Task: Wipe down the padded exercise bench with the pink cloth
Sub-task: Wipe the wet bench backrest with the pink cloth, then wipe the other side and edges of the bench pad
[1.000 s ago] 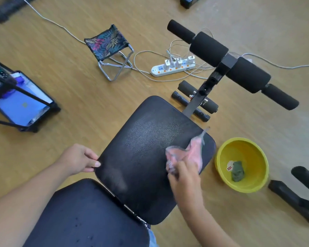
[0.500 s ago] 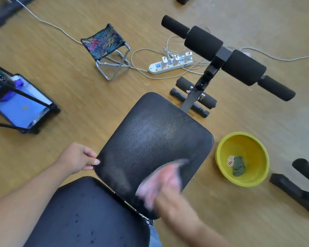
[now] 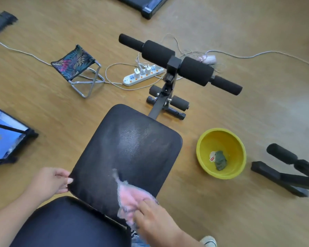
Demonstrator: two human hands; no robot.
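Bench (image 3: 132,148) pad now shows a pale wiped streak up its middle, and the right hand (image 3: 155,220), closed on the pink cloth (image 3: 130,198), has swept back from the far right corner to the near edge by the hinge. Left hand (image 3: 50,180) keeps pinching the pad's left edge, steadying it, so the near pad looks next.

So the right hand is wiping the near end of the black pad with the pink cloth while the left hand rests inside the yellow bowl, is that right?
Not quite. The head view shows the left hand gripping the left edge of the black pad, not in the yellow bowl, which sits on the floor to the pad's right. The rest holds: the right hand is wiping the pad's near end with the pink cloth.
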